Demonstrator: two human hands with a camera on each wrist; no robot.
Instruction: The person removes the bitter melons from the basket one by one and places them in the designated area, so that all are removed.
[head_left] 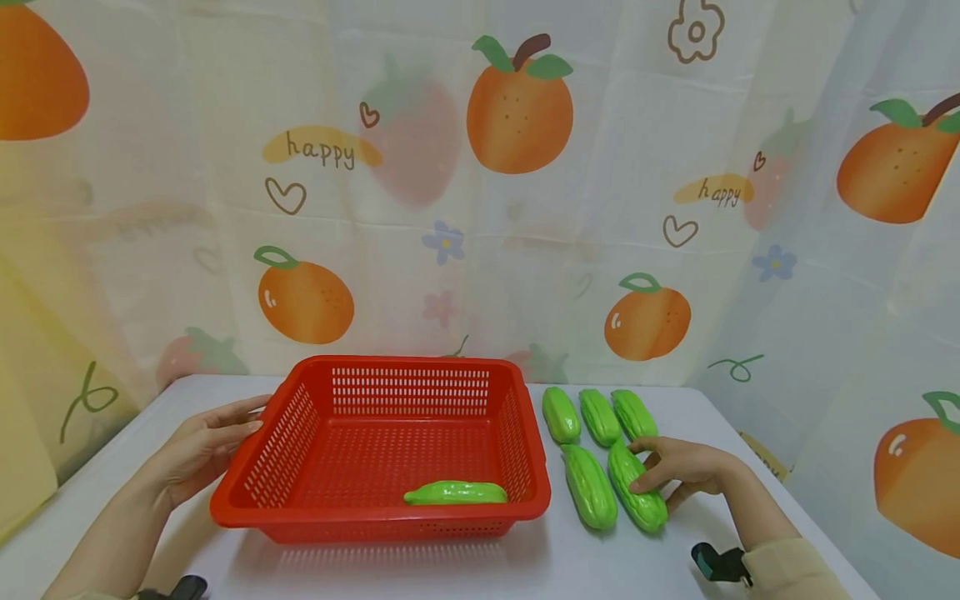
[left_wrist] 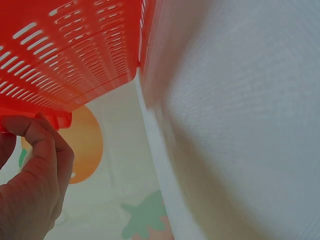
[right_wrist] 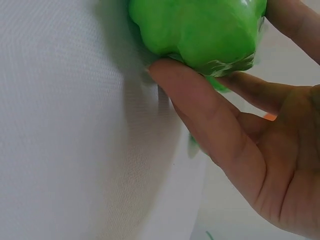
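A red plastic basket [head_left: 442,454] with slotted walls stands on the table, and one glossy green gourd [head_left: 457,493] lies inside near its front wall. My left hand [head_left: 202,442] grips the basket's left rim; the left wrist view shows curled fingers at the rim's edge. To the right of the basket, my right hand [head_left: 686,467] holds a green ridged gourd [head_left: 637,492] between thumb and fingers. In the right wrist view that gourd's end [right_wrist: 200,35] sits against the fingers, close to the tabletop. Another gourd [head_left: 590,487] lies just left of it.
Three more green gourds, the leftmost [head_left: 561,415] among them, lie in a row behind the front pair. The white table [head_left: 570,567] ends at a fruit-printed curtain [head_left: 525,250] behind. A dark wrist strap piece [head_left: 716,562] shows by the right sleeve.
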